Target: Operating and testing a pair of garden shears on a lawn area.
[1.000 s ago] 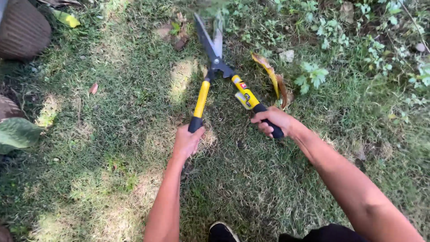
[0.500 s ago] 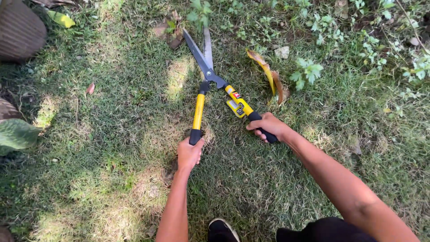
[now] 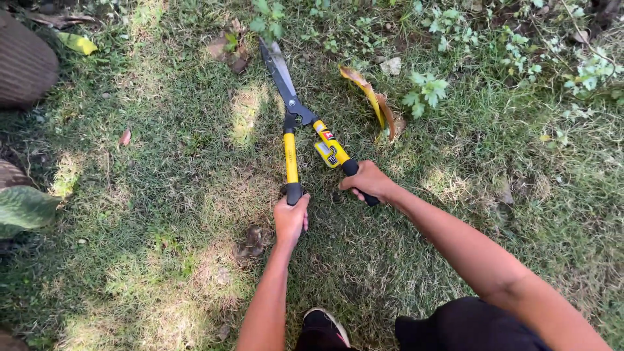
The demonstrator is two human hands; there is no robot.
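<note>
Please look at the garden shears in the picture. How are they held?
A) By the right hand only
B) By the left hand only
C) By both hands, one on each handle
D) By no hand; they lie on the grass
C: the left hand grips one black handle end of the shears and the right hand grips the other.
</note>
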